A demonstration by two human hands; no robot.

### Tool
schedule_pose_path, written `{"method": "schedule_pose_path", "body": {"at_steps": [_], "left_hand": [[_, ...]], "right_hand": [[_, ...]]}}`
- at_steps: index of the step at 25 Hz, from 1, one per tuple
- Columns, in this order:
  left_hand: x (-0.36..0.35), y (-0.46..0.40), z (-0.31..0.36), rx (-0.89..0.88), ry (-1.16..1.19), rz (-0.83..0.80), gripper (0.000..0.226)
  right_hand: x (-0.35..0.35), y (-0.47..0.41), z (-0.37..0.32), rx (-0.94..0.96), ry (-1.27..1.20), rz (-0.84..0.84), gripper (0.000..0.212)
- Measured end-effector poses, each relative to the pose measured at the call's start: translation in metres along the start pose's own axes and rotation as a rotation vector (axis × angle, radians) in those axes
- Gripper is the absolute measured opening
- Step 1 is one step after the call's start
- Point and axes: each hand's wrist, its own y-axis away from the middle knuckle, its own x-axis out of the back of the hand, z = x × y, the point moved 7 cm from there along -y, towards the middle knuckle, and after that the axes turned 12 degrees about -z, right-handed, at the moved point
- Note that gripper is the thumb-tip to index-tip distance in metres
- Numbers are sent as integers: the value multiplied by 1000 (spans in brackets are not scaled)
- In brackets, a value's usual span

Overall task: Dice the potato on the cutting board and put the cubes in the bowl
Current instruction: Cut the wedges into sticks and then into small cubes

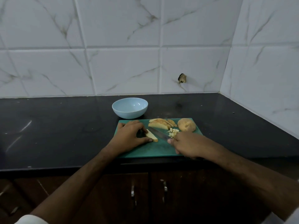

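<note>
Currently left hand (131, 135) fingers pinched a potato slice (151, 135) on the green cutting board (145, 151), right hand (189, 145) gripped the knife (159, 134) with blade beside that slice, cubes (174, 132), more slices (162, 123) and half potato (186, 124) far right, bowl (130, 108) on tabletop (56, 135) just beyond.

Cutting board (145, 152) on counter (64, 126), bowl (130, 108) just behind it. On board: slices (161, 124) at back, potato half (186, 124) right of them, cubes (173, 132) before both. Left hand (131, 135) on 1 slice (151, 137), knife (159, 134) between the hands.
</note>
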Motion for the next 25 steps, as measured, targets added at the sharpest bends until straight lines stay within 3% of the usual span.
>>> {"method": "schedule_pose_path", "body": {"at_steps": [10, 20, 25], "left_hand": [[0, 0, -5, -7, 17, 76, 26], [1, 1, 3, -37, -56, 98, 37], [0, 1, 3, -29, -76, 91, 39]], "right_hand": [[13, -3, -16, -4, 106, 0, 53], [19, -2, -43, -48, 347, -21, 41], [-6, 9, -19, -20, 189, -92, 41]]}}
